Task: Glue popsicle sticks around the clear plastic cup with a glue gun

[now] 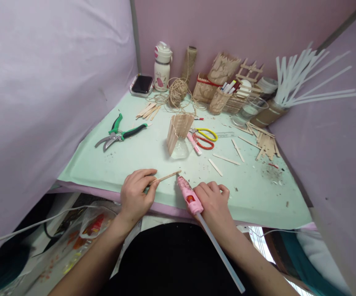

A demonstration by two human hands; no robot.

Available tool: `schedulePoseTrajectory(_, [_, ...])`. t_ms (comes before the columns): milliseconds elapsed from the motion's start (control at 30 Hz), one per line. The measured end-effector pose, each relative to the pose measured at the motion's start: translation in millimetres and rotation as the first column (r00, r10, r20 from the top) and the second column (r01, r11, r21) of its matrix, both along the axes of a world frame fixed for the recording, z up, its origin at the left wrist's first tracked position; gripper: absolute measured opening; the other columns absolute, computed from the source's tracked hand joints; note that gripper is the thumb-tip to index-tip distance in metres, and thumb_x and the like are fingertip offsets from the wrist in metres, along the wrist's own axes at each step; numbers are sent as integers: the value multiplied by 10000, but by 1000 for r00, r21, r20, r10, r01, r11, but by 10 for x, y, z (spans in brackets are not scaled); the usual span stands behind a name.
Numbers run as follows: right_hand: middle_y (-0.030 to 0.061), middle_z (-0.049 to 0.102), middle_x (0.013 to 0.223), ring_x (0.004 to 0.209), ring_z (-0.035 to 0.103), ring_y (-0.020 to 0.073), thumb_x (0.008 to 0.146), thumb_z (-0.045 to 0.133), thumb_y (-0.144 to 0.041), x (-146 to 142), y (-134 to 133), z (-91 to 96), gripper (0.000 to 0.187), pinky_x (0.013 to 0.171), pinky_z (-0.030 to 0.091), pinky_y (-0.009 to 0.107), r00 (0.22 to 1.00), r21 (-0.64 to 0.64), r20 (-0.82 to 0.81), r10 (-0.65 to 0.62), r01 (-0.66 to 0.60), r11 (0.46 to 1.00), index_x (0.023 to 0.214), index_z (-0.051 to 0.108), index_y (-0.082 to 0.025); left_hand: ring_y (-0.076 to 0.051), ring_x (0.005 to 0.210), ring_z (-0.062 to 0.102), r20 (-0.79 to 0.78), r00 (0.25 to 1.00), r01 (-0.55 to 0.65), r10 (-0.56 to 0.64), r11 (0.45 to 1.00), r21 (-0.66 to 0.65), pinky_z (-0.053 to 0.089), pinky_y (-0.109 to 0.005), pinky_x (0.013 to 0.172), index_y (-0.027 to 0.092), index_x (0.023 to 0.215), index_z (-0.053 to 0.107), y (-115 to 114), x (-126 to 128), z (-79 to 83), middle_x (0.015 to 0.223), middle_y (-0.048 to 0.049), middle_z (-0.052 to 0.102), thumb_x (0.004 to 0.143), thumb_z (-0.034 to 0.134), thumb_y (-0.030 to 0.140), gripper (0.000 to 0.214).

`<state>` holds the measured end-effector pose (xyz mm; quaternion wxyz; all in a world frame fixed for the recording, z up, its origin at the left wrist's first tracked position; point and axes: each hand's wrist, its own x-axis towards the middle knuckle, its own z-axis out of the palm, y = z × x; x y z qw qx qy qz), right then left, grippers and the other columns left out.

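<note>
Between the fingertips of my left hand [138, 193] is a wooden craft stick [169, 176], its free end pointing right. My right hand [214, 201] grips a pink hot glue gun [186, 192], with a long translucent glue stick [221, 250] trailing from its back toward me. The gun's nozzle is at the free end of the craft stick; whether they touch I cannot tell. Beyond my hands stands a clear plastic cup [180, 149] with craft sticks [179, 126] upright along part of its side.
Green-handled pruning shears [116, 133] lie left. Yellow-handled scissors [207, 133] and red-handled scissors [205, 144] lie beyond the cup, with loose sticks [225, 159] nearby. Behind stand a twine ball [178, 91], a bottle [162, 70], a pen holder [219, 101] and glue sticks [295, 78].
</note>
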<state>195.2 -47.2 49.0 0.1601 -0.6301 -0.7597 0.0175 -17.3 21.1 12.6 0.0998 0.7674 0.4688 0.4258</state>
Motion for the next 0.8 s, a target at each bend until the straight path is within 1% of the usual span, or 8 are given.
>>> schedulePoseTrajectory(400, [27, 593, 791, 791, 448, 205, 859, 515, -225, 24, 5, 1, 97, 809, 227, 388, 999, 2, 10, -31, 31, 1000, 766, 518, -198, -211, 964, 660, 3, 1000, -1, 1, 1000, -9, 487, -379, 848, 192, 799, 664, -3, 0, 19, 1003, -54, 734, 869, 618, 201, 84])
schedulePoseTrajectory(533, [28, 595, 791, 799, 450, 210, 847, 518, -206, 35, 13, -7, 79, 813, 228, 389, 999, 25, 9, -42, 41, 999, 769, 522, -199, -209, 956, 662, 2, 1000, -8, 8, 1000, -13, 487, -376, 839, 194, 796, 660, -3, 0, 14, 1001, -52, 735, 872, 616, 207, 89])
schedulePoseTrajectory(667, [30, 590, 781, 797, 448, 207, 853, 510, -211, 28, -3, -7, 94, 814, 229, 388, 1000, 36, -19, -24, 24, 999, 760, 512, -199, -212, 966, 661, 2, 1000, -11, 12, 1000, -15, 488, -378, 848, 198, 803, 658, -6, -1, 8, 1007, -52, 735, 871, 615, 211, 82])
schedulePoseTrajectory(800, [25, 583, 778, 785, 442, 200, 849, 499, -206, 4, -10, 5, 97, 804, 229, 381, 998, 31, -54, 21, -19, 999, 753, 510, -198, -215, 970, 662, -2, 1000, -15, 15, 1000, -18, 487, -380, 848, 198, 806, 653, -9, 4, 9, 1011, -54, 734, 873, 614, 216, 80])
